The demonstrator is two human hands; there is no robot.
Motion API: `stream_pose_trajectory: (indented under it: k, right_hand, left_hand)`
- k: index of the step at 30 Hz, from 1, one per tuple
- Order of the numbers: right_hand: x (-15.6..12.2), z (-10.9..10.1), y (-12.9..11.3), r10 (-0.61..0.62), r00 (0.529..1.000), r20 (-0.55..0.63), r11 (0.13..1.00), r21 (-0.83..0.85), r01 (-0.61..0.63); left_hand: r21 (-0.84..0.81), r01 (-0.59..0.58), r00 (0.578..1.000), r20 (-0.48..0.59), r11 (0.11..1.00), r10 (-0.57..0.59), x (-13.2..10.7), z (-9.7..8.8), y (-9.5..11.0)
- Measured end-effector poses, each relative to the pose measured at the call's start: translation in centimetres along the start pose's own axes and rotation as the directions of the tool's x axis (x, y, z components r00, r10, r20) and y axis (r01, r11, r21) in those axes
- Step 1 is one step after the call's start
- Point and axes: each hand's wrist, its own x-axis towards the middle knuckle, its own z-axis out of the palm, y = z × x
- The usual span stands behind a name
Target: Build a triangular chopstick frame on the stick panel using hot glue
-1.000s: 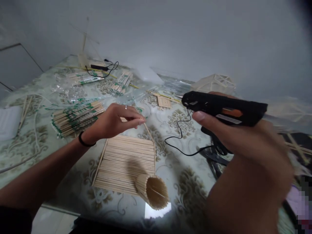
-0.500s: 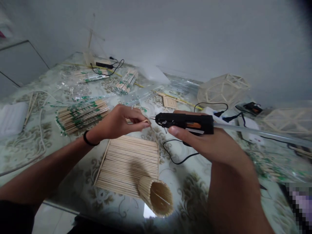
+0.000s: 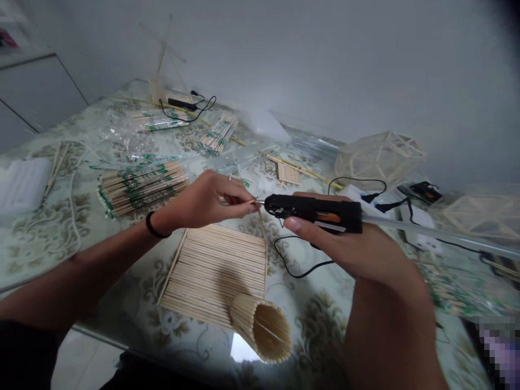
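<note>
A black glue gun (image 3: 314, 213) lies in the grip of my right hand (image 3: 345, 244), a clear glue stick (image 3: 426, 230) poking out of its back end. My left hand (image 3: 219, 199) pinches a thin wooden stick (image 3: 255, 201), much of it hidden by the fingers. The gun's metal nozzle meets the stick's end at the fingertips; whether glue is flowing cannot be seen. Below the hands lies a flat panel of wooden sticks (image 3: 215, 265) with edge strips. On its near right corner a hollow cylinder of sticks (image 3: 260, 330) lies tilted, its opening toward me.
Bundled chopsticks (image 3: 142, 187) in wrappers lie at left, beside a white block (image 3: 24, 184). A small wooden piece (image 3: 289, 173) lies behind my hands. Stick-framed shapes (image 3: 379, 157) and a white power strip (image 3: 418, 225) with black cables stand at right.
The glue gun's nozzle and the stick in my left hand have come together. The whole view has shifted slightly; the panel and cylinder stay in place.
</note>
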Motion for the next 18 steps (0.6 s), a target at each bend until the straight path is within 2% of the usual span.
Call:
stream_pose_trajectory:
  k: [9, 18]
  right_hand:
    - [-0.14, 0.13, -0.13, 0.0, 0.999, -0.035, 1.0, -0.031, -0.001]
    - [-0.04, 0.16, 0.38, -0.003, 1.0, 0.001, 1.0, 0.018, 0.003]
  left_hand:
    - [-0.007, 0.014, 1.0, 0.004, 1.0, -0.014, 0.03, -0.02, 0.18]
    - [-0.013, 0.011, 1.0, 0.005, 1.0, -0.011, 0.01, -0.08, 0.26]
